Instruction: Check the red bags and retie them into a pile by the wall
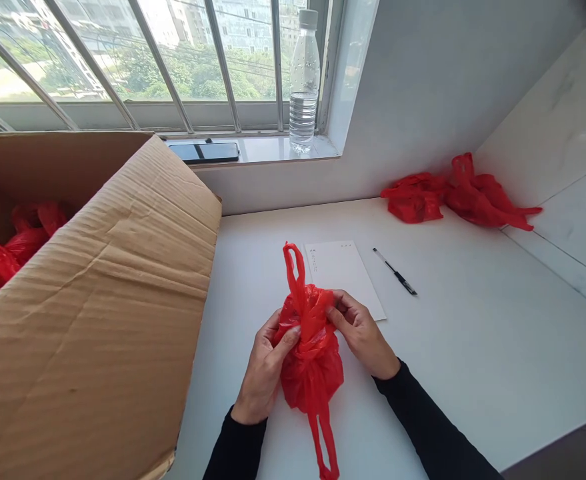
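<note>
Left hand (265, 367) and right hand (365, 333) pinch the bag (316, 350), likely steadying it, short of the back edge of the counter (473, 340).

The knotted, rounded red plastic bag (317, 350) looks thin, glossy and crinkled. From it, at 9 o'clock, the large brown cardboard box (107, 320) is matt and creased; at 12, the tall clear plastic bottle (303, 100) is shiny and ribbed; at 1, the flat white paper sheet (340, 277) is matt.

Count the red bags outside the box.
3: one bag in the left hand and right hand, another and a third by the wall. The box may hide more behind.
</note>
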Motion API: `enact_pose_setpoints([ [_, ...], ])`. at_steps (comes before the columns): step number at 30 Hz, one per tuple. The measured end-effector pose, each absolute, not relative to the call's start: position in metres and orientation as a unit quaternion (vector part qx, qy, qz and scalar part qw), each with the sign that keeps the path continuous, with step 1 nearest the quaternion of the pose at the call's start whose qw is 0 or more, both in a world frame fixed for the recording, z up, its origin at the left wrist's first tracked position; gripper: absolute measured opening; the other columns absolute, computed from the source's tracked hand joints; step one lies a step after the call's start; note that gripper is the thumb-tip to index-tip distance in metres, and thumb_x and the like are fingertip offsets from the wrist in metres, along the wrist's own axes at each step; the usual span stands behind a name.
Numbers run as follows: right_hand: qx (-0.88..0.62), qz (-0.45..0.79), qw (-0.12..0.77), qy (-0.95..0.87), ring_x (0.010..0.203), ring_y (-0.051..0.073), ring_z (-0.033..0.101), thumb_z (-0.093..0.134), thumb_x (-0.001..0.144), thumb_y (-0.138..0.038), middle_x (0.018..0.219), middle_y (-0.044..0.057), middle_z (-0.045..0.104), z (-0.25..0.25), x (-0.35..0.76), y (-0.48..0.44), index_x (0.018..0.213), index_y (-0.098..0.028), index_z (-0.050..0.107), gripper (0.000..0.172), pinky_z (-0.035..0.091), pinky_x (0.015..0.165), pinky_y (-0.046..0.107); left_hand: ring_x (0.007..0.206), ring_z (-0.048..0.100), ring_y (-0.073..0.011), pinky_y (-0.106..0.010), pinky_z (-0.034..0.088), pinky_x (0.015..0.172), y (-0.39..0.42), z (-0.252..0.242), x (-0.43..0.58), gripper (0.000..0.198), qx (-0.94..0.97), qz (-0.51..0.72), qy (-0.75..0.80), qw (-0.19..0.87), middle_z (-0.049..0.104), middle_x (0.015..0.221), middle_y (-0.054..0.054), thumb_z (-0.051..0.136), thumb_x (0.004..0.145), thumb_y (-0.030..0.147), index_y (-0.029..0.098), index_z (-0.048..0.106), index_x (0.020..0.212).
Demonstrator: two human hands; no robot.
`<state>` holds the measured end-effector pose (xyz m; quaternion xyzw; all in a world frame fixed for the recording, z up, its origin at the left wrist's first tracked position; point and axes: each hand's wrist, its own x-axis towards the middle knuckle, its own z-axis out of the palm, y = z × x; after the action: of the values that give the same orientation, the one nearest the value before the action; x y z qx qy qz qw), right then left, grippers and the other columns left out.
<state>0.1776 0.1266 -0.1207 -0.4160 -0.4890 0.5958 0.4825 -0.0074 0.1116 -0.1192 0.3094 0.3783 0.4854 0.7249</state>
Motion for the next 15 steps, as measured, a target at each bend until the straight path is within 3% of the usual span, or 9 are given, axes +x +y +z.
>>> enact_pose_setpoints([
  [3,-0.417,0.609,0.47,-0.483,0.1,0.021,0.062,0.061,0.099,-0.048,0.11,0.005,0.067,-0.1223,0.1772,0.1268,0.124,-0.027,0.061,0.032,0.053,0.083,0.034,0.105,0.069,-0.0247,-0.031,0.055,0.087,0.1114,-0.1172,-0.0058,0.036,0.313,0.495,0.39,0.711,0.073,0.122,-0.006,0.075,0.09,0.032,0.026,0.069,0.125],
  [10,-0.421,0.574,0.471,-0.521,0.092,0.02,0.061,0.063,0.097,-0.043,0.109,0.004,0.069,-0.1217,0.1785,0.1272,0.111,-0.028,0.068,0.021,0.054,0.084,0.035,0.102,0.07,-0.0268,-0.032,0.055,0.083,0.1104,-0.1143,-0.0044,0.041,0.349,0.466,0.393,0.712,0.074,0.12,-0.009,0.074,0.09,0.034,0.024,0.067,0.13],
  [15,-0.411,0.591,0.462,-0.517,0.1,0.021,0.062,0.06,0.099,-0.043,0.114,0.004,0.068,-0.1179,0.177,0.1257,0.122,-0.029,0.066,0.028,0.054,0.088,0.036,0.11,0.068,-0.0262,-0.032,0.055,0.087,0.1109,-0.1154,-0.0032,0.035,0.346,0.482,0.414,0.69,0.071,0.126,-0.006,0.071,0.093,0.034,0.027,0.069,0.126],
])
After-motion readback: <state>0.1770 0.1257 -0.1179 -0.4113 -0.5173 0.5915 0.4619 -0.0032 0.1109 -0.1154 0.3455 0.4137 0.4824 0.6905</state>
